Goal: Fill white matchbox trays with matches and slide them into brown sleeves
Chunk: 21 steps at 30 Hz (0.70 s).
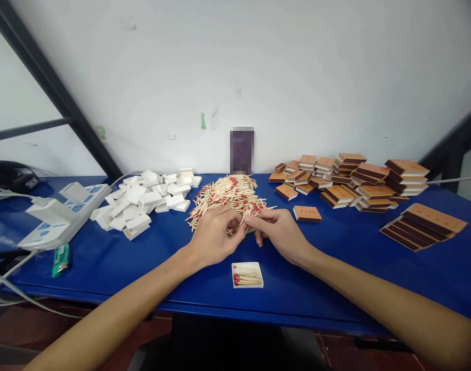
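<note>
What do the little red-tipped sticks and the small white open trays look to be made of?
The red-tipped sticks look like pale, matt bare wood with dull red coated heads: matches, by the look. The small white open trays seem thin folded card, matt, with crisp edges. The left hand and right hand both finger sticks at the heap's edge.

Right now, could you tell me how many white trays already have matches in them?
1. The white tray with matches lies on the blue table, just nearer than the left hand and right hand. The pile of white trays might hide more.
</note>
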{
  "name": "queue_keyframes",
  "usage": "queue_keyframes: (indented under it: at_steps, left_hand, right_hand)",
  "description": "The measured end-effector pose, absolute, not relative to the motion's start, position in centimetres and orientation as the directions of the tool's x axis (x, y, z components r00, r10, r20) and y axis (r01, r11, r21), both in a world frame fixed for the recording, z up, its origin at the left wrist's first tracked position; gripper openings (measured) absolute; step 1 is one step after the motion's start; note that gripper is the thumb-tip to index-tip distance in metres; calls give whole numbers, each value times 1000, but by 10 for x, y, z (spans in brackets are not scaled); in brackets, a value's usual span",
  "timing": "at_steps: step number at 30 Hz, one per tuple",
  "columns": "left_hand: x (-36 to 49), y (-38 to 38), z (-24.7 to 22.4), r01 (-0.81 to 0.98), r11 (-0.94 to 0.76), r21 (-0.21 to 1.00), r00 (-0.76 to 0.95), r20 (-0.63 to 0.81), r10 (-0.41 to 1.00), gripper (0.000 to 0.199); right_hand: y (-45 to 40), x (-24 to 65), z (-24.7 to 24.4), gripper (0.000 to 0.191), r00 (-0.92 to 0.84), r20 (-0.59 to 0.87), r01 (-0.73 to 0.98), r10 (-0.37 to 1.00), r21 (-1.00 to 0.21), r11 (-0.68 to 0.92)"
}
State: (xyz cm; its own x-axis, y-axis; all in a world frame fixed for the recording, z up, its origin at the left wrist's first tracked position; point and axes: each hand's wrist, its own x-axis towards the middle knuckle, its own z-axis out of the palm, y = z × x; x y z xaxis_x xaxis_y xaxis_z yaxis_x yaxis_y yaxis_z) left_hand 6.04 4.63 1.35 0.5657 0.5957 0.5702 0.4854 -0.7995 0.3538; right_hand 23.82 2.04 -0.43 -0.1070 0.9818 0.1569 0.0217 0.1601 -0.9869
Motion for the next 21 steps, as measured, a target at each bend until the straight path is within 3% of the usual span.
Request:
queue_keyframes:
  at_steps: [3,5,9,13,21]
  left_hand:
    - [62,49,23,383,-735,560,568,484,665,19]
    - [60,53,32,336,-705,624,613,423,667,18]
    - [56,60,46,329,-751,572,724,358,590,18]
    - [58,63,45,333,-819,467,730,422,537,17]
    - [56,53,28,311,-731,607,625,449,639,15]
  right_hand:
    - [19,242,-1,41,-62,242,132,968,-960,248]
    - [18,244,2,40,-55,269,166,962,-947,274]
    - [16,247,4,40,-77,292,183,953,-936,301]
    - [17,250,3,39,-86,291,181,953,-936,302]
    - [13,249,2,41,-146,279,170,949,-938,302]
